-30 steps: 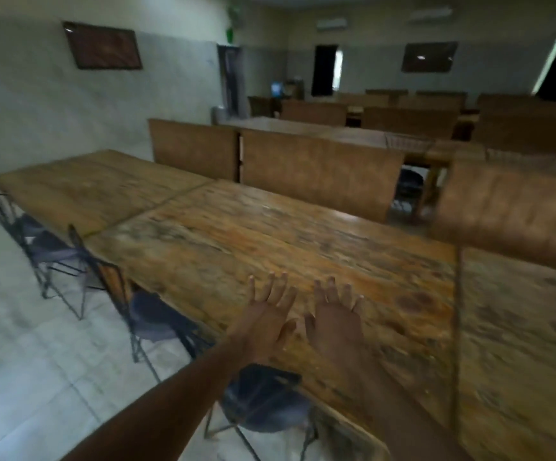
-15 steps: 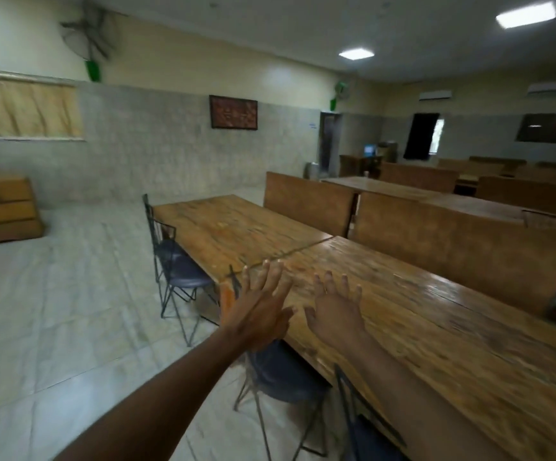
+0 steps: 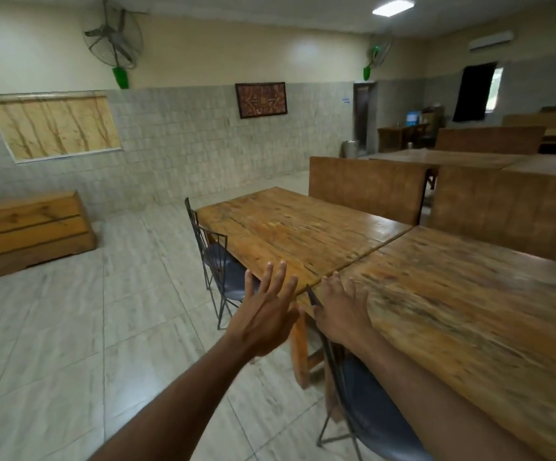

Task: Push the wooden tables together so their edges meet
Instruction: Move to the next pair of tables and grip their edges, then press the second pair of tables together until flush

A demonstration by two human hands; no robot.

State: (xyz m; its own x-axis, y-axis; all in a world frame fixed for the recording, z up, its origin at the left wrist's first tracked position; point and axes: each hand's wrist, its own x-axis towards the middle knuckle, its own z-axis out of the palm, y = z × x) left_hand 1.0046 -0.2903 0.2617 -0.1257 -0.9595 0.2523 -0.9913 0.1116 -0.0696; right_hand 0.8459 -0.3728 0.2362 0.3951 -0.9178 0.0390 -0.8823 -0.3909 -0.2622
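Wooden far table [image 3: 289, 234] and wooden near table [image 3: 462, 314] meet along one seam. My left hand [image 3: 263, 322] and right hand [image 3: 343, 316] hover open-fingered, gripping nothing, at the seam's near end. Pale tiled floor [image 3: 70, 344] lies open left.

- The near desk [image 3: 462, 311] at my 2 o'clock is worn, streaky wood with a dull sheen.
- The far desk [image 3: 289, 227] at 12 is glossier varnished wood.
- The chairs [image 3: 216, 257] have thin dark metal frames and matt blue seats.
- The floor [image 3: 70, 327] is smooth pale tile.
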